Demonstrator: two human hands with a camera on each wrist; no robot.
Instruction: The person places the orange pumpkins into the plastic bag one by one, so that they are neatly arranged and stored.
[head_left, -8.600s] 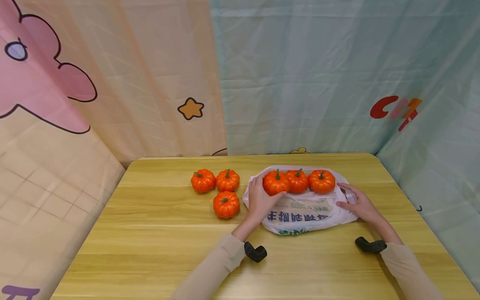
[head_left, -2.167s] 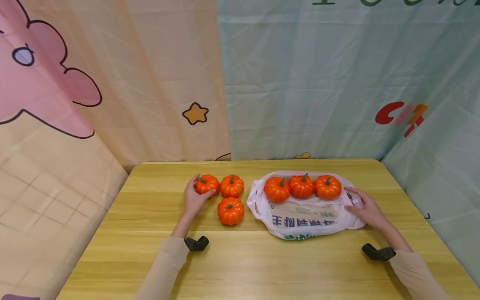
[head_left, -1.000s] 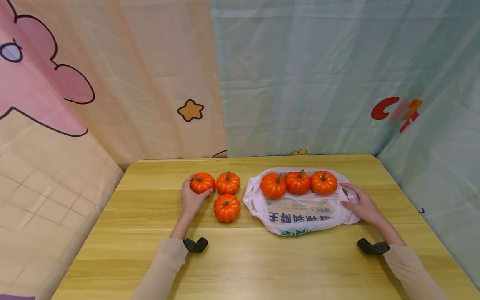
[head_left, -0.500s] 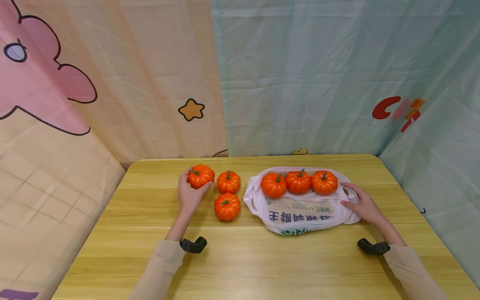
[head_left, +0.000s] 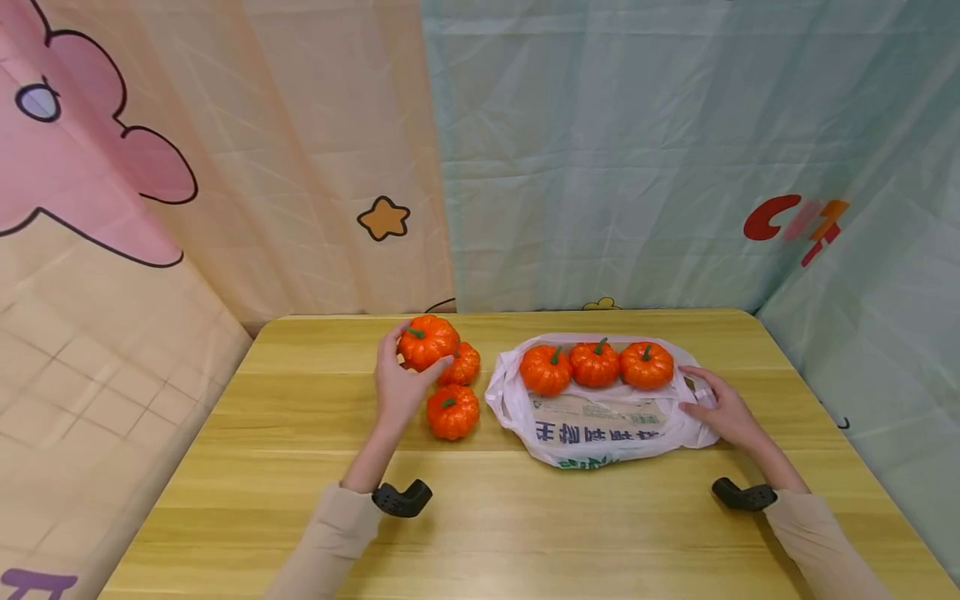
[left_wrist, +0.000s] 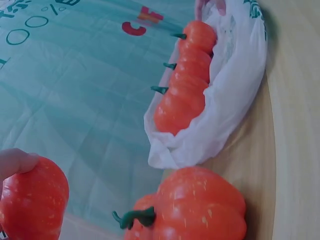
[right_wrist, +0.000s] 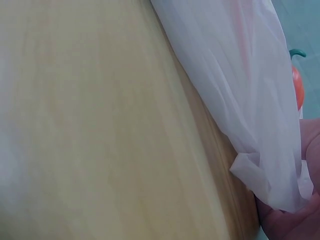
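My left hand [head_left: 402, 385] grips a small orange pumpkin [head_left: 429, 342] with a green stem, raised above the table. In the head view it partly covers a second pumpkin [head_left: 462, 364] behind it. Just in front lies a third loose pumpkin [head_left: 453, 412]. To the right a white plastic bag [head_left: 607, 454] with printed lettering lies with its mouth spread, and three pumpkins [head_left: 595, 364] sit in a row at its back. At the bag's right end my right hand [head_left: 726, 410] holds the edge, the plastic [right_wrist: 270, 165] between thumb and fingers in the right wrist view.
A light wooden table [head_left: 525, 533] carries everything. Printed curtains [head_left: 585, 167] hang behind it and at both sides. Each wrist wears a black camera mount, such as the left mount [head_left: 402, 498].
Earlier the left hand was at the left pumpkin on the table; it has since lifted that pumpkin and moved it to the right. The right hand has stayed at the bag.
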